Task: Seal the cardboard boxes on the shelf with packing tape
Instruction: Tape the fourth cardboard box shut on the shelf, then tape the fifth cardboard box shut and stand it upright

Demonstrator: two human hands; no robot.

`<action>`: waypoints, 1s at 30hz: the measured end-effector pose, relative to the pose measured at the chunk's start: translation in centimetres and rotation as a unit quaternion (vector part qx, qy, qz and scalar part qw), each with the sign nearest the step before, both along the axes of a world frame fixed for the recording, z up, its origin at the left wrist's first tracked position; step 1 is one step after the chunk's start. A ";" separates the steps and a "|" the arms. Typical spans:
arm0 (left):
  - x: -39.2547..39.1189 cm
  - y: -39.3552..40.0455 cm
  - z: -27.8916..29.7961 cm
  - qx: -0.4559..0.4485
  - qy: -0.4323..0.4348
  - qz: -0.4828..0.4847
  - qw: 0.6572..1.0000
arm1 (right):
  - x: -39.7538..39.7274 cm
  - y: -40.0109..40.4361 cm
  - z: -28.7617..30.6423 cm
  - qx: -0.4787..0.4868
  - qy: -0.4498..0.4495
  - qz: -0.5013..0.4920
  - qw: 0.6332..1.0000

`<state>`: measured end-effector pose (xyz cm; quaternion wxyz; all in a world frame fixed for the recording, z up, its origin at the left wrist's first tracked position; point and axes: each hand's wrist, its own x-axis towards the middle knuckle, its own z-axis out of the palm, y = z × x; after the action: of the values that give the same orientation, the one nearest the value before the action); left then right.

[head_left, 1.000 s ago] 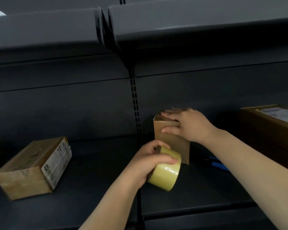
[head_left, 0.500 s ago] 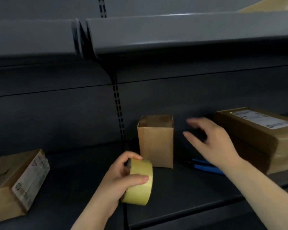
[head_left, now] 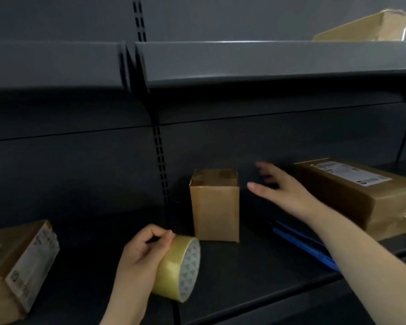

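Observation:
A small upright cardboard box [head_left: 215,207] stands on the dark shelf [head_left: 256,277] near the middle. My left hand [head_left: 142,256] grips a roll of yellowish packing tape [head_left: 178,269] low in front of that box, thumb over the roll's top. My right hand [head_left: 284,191] hovers with fingers spread between the small box and a long flat box [head_left: 356,195] at the right, touching neither. A third labelled box [head_left: 19,261] lies at the far left.
A blue tool [head_left: 302,245] lies on the shelf under my right forearm. An upper shelf [head_left: 244,59] overhangs, carrying another cardboard box [head_left: 366,26] at the top right. A slotted upright [head_left: 161,165] runs down the back panel.
My right hand has lifted off the small box's top and moved right, fingers spread. My left hand has lowered and tilted the tape roll. The view has shifted right and upward.

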<state>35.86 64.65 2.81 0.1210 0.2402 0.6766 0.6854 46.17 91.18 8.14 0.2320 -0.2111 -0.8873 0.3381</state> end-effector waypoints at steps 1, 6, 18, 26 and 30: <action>0.0 -0.4 0.0 0.005 -0.001 0.005 1.000 | -1.3 -0.2 1.4 -0.006 -0.022 0.051 0.998; -0.1 -1.6 0.0 0.012 0.003 0.027 1.000 | -6.9 -1.6 3.9 0.038 -0.218 0.169 0.960; 0.5 -5.4 0.3 0.003 0.025 -0.048 0.999 | -2.5 -5.2 -3.0 0.435 -0.027 0.157 0.886; -0.1 -6.3 -0.4 0.022 0.046 0.013 0.999 | -2.0 -5.4 -4.3 0.293 0.010 0.163 0.942; -0.6 -6.2 -1.0 -0.002 0.129 0.046 0.991 | -3.1 -5.4 -4.5 0.224 -0.053 0.205 0.951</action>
<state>35.23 58.46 1.84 0.0016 0.2946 0.6986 0.6520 43.10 85.77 3.64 0.1513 0.0148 -0.9754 0.1595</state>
